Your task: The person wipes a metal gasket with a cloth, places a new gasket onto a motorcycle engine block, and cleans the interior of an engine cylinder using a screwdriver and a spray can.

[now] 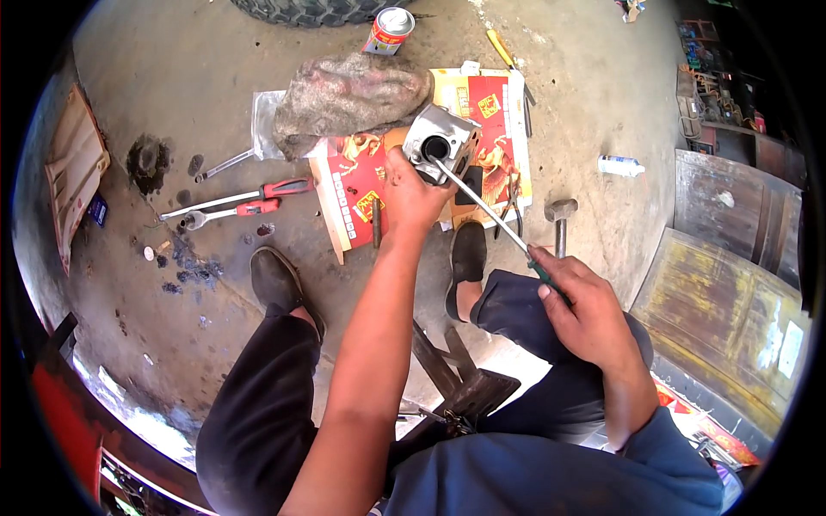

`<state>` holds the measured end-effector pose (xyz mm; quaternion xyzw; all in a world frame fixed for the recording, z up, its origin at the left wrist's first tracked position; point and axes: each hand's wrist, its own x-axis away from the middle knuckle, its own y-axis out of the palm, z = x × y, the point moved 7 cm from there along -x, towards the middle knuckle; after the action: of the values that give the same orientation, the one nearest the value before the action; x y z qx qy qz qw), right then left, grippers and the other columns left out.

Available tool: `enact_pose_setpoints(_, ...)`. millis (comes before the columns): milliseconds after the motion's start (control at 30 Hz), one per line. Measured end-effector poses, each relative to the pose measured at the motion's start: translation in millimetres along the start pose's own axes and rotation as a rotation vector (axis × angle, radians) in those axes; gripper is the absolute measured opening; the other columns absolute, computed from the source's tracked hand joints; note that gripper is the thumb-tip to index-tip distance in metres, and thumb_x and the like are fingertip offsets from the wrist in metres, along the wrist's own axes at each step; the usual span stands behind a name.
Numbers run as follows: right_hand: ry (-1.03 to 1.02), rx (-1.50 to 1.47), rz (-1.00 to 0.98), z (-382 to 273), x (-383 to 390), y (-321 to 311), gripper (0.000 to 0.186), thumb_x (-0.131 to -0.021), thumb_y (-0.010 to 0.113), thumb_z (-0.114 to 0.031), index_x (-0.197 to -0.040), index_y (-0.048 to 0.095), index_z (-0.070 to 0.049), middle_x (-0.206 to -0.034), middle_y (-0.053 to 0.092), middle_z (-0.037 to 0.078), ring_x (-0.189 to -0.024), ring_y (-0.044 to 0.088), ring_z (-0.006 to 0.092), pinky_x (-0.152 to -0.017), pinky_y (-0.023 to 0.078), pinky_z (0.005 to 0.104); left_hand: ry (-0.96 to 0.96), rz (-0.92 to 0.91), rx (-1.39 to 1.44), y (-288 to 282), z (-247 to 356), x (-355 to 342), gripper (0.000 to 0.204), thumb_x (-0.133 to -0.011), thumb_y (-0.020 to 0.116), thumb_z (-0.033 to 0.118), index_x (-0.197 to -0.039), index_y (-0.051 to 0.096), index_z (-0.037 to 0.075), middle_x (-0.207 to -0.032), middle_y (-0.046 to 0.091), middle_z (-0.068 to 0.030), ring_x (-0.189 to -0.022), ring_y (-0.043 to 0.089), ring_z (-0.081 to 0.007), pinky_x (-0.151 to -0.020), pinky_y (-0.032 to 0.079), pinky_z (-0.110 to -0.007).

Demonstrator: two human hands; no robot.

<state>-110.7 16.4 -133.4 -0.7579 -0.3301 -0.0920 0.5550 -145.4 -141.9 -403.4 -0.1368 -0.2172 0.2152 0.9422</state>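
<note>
My left hand (409, 198) is wrapped round the lower side of a silver metal housing (461, 131) with a round dark bore facing up toward me. The housing is held over a red and yellow printed cardboard sheet (334, 215). In my right hand (587, 311) is a long screwdriver (484, 205), gripped by its dark green handle. Its shaft slants up and left, and the tip reaches the bore's opening; how deep it goes I cannot tell. A dirty grey rag (353, 96) lies just beyond the housing, at its left.
Red-handled long tools (237, 209) and a wrench (225, 165) lie on the floor at left. Pliers (514, 206) and a hammer (561, 222) are at right. A short rod (376, 225) rests on the cardboard. Farther off stand a can (391, 33) and a tire (310, 9).
</note>
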Motion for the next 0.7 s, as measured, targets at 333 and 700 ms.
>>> enact_pose_setpoints(333, -0.014, 0.116, 0.035, 9.8, -9.8, 20.6, 0.051, -0.093, 0.061, -0.004, -0.143, 0.056, -0.01, -0.101, 0.061, 0.017, -0.085, 0.065, 0.0365, -0.077, 0.054, 0.0424, 0.047, 0.033, -0.025, 0.8, -1.6, 3.2, 0.083, -0.064, 0.094, 0.029, -0.118, 0.037, 0.001, -0.116, 0.055, -0.0241, -0.108, 0.059, -0.0454, -0.091, 0.052, -0.052)
enact_pose_setpoints(700, 0.081, -0.168, 0.011, 45.9, -14.7, 37.0, 0.048, -0.098, 0.056, -0.002, -0.146, 0.054, -0.004, -0.1, 0.065, 0.014, -0.081, 0.06, 0.0185, -0.079, 0.051, 0.031, 0.052, 0.03, -0.033, 0.7, -1.1, 3.4, 0.084, -0.064, 0.093, 0.029, -0.119, 0.036, 0.002, -0.117, 0.054, -0.0239, -0.109, 0.059, -0.0455, -0.092, 0.051, -0.052)
